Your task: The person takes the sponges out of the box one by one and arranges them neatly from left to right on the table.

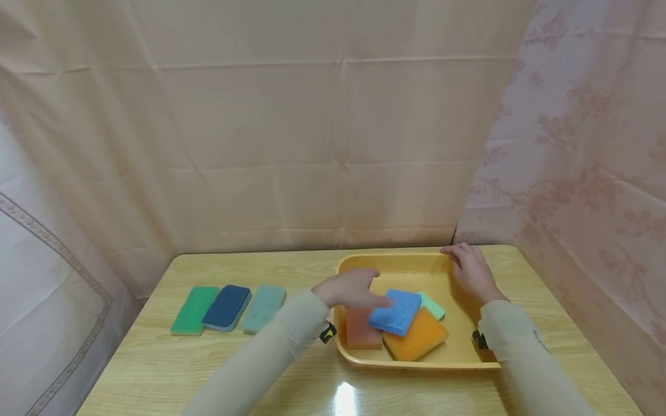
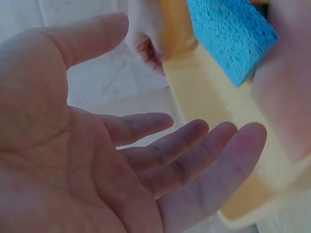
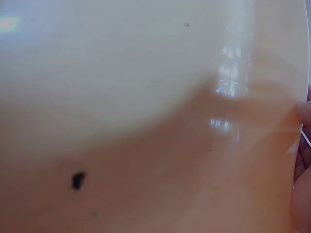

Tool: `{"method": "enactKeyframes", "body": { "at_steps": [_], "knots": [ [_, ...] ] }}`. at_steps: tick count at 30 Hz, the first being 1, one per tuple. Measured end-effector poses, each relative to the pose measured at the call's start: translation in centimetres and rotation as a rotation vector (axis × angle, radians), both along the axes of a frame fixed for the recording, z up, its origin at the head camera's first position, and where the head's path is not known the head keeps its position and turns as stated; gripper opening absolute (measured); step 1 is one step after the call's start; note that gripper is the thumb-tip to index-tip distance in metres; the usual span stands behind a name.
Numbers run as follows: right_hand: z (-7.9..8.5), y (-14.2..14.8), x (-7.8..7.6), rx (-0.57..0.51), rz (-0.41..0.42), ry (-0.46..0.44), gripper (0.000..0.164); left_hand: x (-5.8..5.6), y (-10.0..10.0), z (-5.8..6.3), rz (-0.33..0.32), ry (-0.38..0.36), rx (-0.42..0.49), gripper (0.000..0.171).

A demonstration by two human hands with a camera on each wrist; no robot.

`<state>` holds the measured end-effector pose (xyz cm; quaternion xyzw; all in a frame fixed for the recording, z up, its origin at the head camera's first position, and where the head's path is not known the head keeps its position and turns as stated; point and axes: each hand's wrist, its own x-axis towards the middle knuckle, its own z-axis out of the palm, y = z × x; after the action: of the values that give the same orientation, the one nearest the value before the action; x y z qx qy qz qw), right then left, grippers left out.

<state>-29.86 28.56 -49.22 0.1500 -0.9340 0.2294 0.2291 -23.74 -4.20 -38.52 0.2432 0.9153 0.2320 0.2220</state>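
A yellow plastic tray [image 1: 421, 278] stands on the table's right half. Inside, a blue sponge [image 1: 396, 315] lies across an orange sponge [image 1: 418, 336], between a salmon-pink sponge [image 1: 363, 334] and a partly covered mint-green sponge [image 1: 434, 306]. My left hand [image 1: 351, 289] hovers over the tray's left side, thumb and fingers apart; its palm [image 2: 68, 145] is bare in the left wrist view. My right hand [image 1: 472, 271] grips the tray's rim at the far right corner. In the right wrist view its curled fingers [image 3: 303, 114] show at the rim, partly cut off.
Left of the tray, a green sponge [image 1: 195, 312], a dark blue sponge [image 1: 226, 307] and a pale teal sponge [image 1: 264, 309] lie in a row on the wooden table [image 1: 307, 387]. A beige cloth [image 1: 260, 144] hangs behind, and a flowered cloth [image 1: 588, 173] on the right.
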Motion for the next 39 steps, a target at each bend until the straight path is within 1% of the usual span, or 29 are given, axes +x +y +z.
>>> {"method": "enactKeyframes", "body": {
  "at_steps": [3,5,8,13,15,18,20,23,27,29,30,35,37,39],
  "knots": [
    [-0.1,0.1,-0.3,-0.004,0.003,0.015,0.023,-0.3,1.0,-0.1,0.016,-0.052,-0.004,0.082],
    [-0.1,0.0,-0.4,-0.004,0.004,0.016,0.023,-0.4,1.6,-0.2,0.028,-0.073,-0.013,0.082],
    [0.0,-0.1,-0.4,-0.003,0.003,0.01,0.023,-0.6,2.4,-0.4,0.029,-0.086,-0.032,0.082],
    [0.0,-0.1,-0.4,-0.008,-0.001,0.007,0.023,-1.0,3.4,-1.0,0.029,-0.068,-0.075,0.085],
    [0.0,-0.1,-0.4,-0.01,0.0,0.007,0.024,-1.0,3.7,-1.2,0.052,-0.082,-0.072,0.086],
    [0.0,-0.1,-0.3,-0.008,-0.001,0.004,0.024,-1.1,4.0,-1.7,0.1,-0.123,-0.048,0.087],
    [0.1,0.0,-0.2,-0.008,-0.003,-0.004,0.023,-1.2,4.3,-2.0,0.121,-0.145,-0.036,0.084],
    [0.1,0.0,0.0,-0.009,-0.005,-0.014,0.023,-1.3,4.7,-2.4,0.137,-0.153,-0.036,0.079],
    [0.2,-0.1,0.1,-0.012,-0.004,-0.015,0.023,-0.9,5.1,-2.8,0.227,-0.236,0.06,0.08],
    [0.3,-0.1,0.2,-0.012,-0.005,-0.015,0.023,-0.7,5.3,-2.9,0.271,-0.265,0.096,0.082],
    [0.3,-0.1,0.2,-0.013,-0.005,-0.016,0.023,-0.7,5.4,-3.0,0.28,-0.266,0.105,0.082],
    [0.4,-0.1,0.3,-0.016,-0.009,-0.028,0.023,-0.7,5.8,-2.9,0.259,-0.203,0.028,0.081],
    [0.4,-0.1,0.3,-0.017,-0.01,-0.031,0.023,-0.7,6.0,-2.9,0.26,-0.199,0.012,0.082],
    [0.3,-0.1,0.2,-0.016,-0.01,-0.032,0.023,-0.8,6.1,-2.8,0.246,-0.181,-0.02,0.08]
  ]
}}
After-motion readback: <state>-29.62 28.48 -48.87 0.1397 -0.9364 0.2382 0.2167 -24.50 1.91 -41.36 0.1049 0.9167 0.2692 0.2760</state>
